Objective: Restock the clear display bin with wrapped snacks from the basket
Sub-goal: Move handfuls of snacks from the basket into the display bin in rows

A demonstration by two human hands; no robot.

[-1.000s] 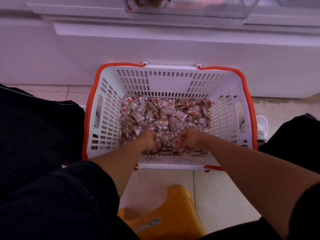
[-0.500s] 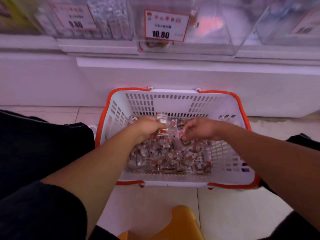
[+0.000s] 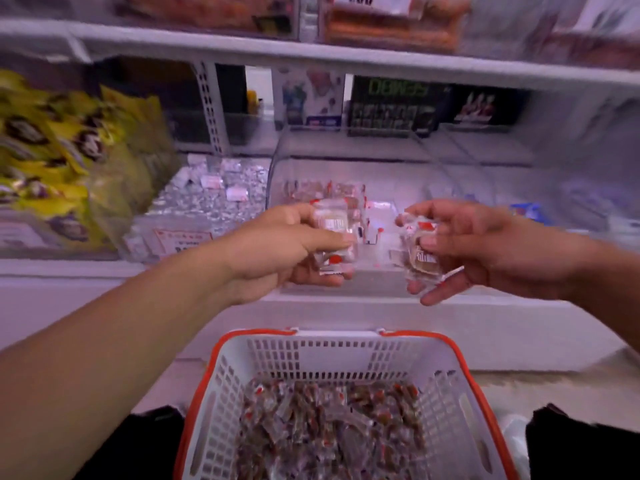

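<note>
My left grip (image 3: 277, 249) is curled around a handful of wrapped snacks (image 3: 334, 237), thumb pressed across the top packet. My right grip (image 3: 485, 249) pinches a second bunch of snacks (image 3: 420, 252) between thumb and fingers. I see both raised in front of the clear display bin (image 3: 408, 150), which holds a few matching packets at its back left. Below my arms, the white basket (image 3: 311, 355) with the orange rim sits on the floor, more snacks heaped inside.
</note>
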